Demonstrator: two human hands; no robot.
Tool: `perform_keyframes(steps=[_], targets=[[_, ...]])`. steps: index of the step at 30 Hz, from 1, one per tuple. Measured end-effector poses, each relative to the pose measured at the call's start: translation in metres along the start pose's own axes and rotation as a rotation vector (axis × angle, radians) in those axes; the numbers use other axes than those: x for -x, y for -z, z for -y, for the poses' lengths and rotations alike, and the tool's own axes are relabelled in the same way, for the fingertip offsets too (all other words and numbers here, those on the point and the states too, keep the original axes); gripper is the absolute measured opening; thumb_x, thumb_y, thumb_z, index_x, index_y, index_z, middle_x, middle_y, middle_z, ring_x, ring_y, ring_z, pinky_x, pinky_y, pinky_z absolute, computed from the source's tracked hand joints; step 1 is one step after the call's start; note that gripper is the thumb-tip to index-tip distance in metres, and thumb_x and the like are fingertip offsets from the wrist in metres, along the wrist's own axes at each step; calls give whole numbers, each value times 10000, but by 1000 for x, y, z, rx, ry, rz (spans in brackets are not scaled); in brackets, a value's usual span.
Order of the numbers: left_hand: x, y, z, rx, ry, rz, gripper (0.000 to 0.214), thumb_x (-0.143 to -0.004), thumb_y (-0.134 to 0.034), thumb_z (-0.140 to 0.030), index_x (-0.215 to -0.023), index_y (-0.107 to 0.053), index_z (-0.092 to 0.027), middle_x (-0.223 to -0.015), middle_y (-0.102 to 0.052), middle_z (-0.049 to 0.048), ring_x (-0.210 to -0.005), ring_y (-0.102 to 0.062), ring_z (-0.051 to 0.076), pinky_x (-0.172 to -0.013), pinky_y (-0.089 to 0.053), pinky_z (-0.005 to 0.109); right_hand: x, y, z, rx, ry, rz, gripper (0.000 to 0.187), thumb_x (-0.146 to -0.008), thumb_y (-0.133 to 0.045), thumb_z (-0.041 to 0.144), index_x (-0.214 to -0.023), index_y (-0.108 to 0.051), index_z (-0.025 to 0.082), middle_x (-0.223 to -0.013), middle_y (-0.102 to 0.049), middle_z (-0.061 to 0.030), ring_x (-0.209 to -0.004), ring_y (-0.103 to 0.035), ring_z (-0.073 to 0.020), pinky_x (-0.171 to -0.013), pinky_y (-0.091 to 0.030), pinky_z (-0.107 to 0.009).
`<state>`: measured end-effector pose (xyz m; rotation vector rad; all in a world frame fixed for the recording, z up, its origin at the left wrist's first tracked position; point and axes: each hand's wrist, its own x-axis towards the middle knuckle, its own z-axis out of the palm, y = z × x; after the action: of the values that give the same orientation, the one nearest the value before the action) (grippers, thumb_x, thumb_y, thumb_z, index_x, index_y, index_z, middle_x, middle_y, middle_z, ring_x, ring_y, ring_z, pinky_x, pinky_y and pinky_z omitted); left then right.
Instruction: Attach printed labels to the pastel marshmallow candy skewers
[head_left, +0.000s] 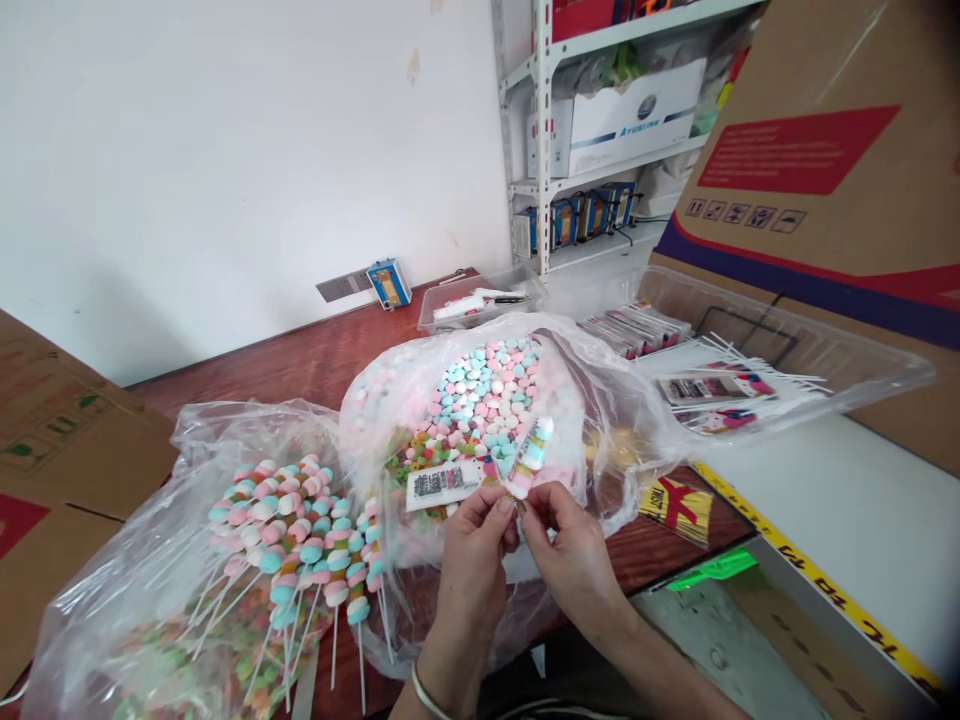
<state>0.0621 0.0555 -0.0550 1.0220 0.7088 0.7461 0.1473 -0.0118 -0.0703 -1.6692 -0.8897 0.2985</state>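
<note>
My left hand [481,535] and my right hand [570,545] meet at the lower end of a bagged marshmallow skewer [532,455], with fingertips pinched together. Its marshmallows are blue, white, yellow and pink, and it tilts up and to the right. A tiny gold bit, perhaps a twist tie, shows between the fingertips; my fingers hide most of it. Just beyond my left hand lies a printed clear packet [446,483]. Behind both hands, an open plastic bag holds loose pastel marshmallows [491,385] and ring-shaped gummies [427,447].
Finished-looking marshmallow skewers [289,520] are heaped at left on a plastic bag of gummies [225,640]. Gold twist ties [677,508] lie near the right table edge. A clear tray [862,375] holds white sticks and printed packets. Cardboard boxes [810,200] flank the table.
</note>
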Motion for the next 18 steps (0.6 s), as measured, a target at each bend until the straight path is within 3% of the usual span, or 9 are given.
perform_keyframes(steps=[3, 6, 10, 15, 18], targets=[[-2, -3, -1, 278, 149, 33, 220, -690, -792, -271, -714, -627, -126, -541, -469, -47, -509, -362, 57, -529, -315, 186, -2, 0, -4, -74, -15, 42, 111, -905, -519, 282, -948, -557, 187, -756, -654, -11, -669, -641, -157, -638, -511, -256], [-2, -4, -1, 380, 189, 41, 253, -672, -818, -252, -677, -602, -120, -545, -474, -44, -508, -369, 46, -516, -304, 167, -4, 4, -5, -53, 72, 69, 215, -933, -502, 249, -1133, -549, 186, -852, -682, -26, -767, -662, -164, -714, -518, -267], [1, -5, 2, 412, 193, 36, 233, -693, -810, -256, -724, -627, -116, -549, -489, -43, -507, -387, 45, -525, -326, 159, -5, 8, -4, 110, 263, 37, 133, -952, -486, 208, -970, -617, 192, -869, -674, -41, -793, -650, -166, -713, -493, -255], [2, -10, 12, 412, 89, -6, 183, -727, -788, -262, -803, -661, -153, -570, -495, -56, -502, -376, 47, -521, -326, 161, -4, 2, -3, 432, 431, -58, 245, -985, -423, 240, -863, -623, 165, -722, -622, -54, -654, -606, -189, -615, -448, -284], [0, -6, 15, 347, -13, 18, 125, -767, -755, -273, -825, -686, -185, -680, -579, -28, -599, -476, 74, -615, -399, 187, -4, 7, 4, 356, 410, -30, 221, -963, -433, 219, -820, -596, 174, -713, -600, -46, -644, -580, -179, -604, -429, -274]])
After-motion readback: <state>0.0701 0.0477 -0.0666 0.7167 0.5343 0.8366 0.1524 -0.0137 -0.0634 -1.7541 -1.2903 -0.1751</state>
